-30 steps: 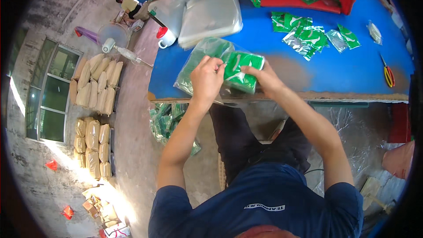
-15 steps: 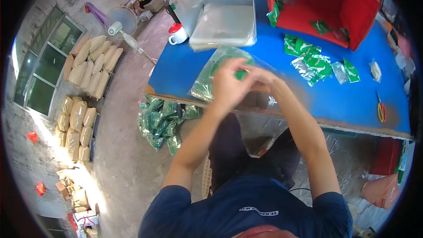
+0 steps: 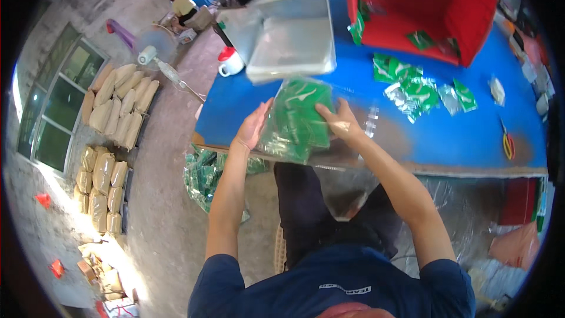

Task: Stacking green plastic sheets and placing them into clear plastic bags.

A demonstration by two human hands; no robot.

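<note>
Between my two hands a clear plastic bag (image 3: 268, 136) of flat green packets (image 3: 303, 112) is held up at the table's near edge. My left hand (image 3: 254, 125) presses along its left side, fingers stretched and partly behind the plastic. On the other side, my right hand (image 3: 341, 122) grips the bag, its thumb over the front and the fingers mostly hidden. Beyond the bag lies a stack of clear plastic bags (image 3: 294, 47). Loose green and silver packets (image 3: 421, 88) are spread to the right.
A red bin (image 3: 424, 17) lies tipped on the blue table (image 3: 371, 97), packets inside. Scissors (image 3: 507, 141) lie right, a lidded white mug (image 3: 231, 62) left. Filled green bags (image 3: 203, 174) are on the floor. Far left stand stacked sacks (image 3: 120, 103), and a person (image 3: 182, 7) sits farther back.
My hands, overlapping over the bag before, have moved apart to its two sides. The bag is now raised toward me and its packets show. The view has shifted slightly.
</note>
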